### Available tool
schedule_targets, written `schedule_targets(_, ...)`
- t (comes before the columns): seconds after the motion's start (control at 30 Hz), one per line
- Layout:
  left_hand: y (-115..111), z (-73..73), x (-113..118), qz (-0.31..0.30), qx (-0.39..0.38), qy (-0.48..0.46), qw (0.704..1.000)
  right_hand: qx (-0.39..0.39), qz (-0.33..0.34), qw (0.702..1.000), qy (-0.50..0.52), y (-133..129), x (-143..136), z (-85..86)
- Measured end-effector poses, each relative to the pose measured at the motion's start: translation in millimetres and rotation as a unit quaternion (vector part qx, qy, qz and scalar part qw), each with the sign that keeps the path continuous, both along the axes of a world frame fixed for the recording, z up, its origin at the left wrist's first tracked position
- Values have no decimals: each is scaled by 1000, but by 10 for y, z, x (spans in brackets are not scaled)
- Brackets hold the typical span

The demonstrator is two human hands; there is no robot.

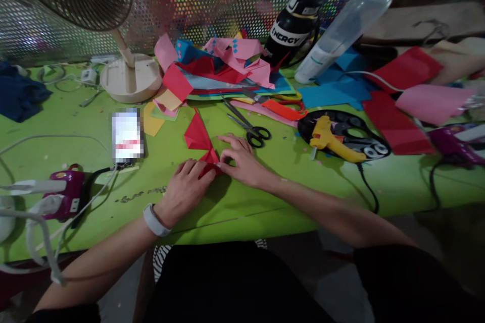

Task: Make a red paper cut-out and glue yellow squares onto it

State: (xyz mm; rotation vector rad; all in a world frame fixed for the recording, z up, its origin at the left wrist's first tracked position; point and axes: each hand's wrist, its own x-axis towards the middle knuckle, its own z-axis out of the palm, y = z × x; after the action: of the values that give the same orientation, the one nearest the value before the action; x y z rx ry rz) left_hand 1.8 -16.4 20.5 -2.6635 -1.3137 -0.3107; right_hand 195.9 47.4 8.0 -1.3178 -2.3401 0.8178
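Note:
A folded piece of red paper [197,133] lies on the green table, its pointed upper part sticking out beyond my fingers. My left hand [187,186], with a pale band at the wrist, presses over the lower part of the paper with curled fingers. From the other side, my right hand [240,162] pinches the paper's lower right edge between thumb and finger, its other fingers stretched away. The lower fold is partly hidden under both hands. Black-handled scissors [252,128] lie just beyond my right hand, blades pointing up and left.
A yellow glue gun [331,141] rests on a black tray [348,123] at the right. Behind are coloured paper scraps [242,55], a black bottle [290,30] and a clear container [341,35]. A fan [131,81], phone [128,136] and purple power socket [68,192] stand left.

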Motion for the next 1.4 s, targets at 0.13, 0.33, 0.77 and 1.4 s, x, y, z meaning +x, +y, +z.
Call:
schedule_targets(0.13,-10,10,14,4,-6,-6,1000,-9,-1,1000,-1,4,-3,1)
schedule_targets(0.33,-8,10,9,5,-14,-4,1000,-18,1,1000,-3,-10,-5,20)
schedule_targets(0.77,3,-1,3,1,-9,-13,1000,6,-16,1000,-17,-41,2,-10)
schedule_targets(1.4,-39,1,2,-48,-19,5,999,19,-20,1000,-7,-36,16,-40)
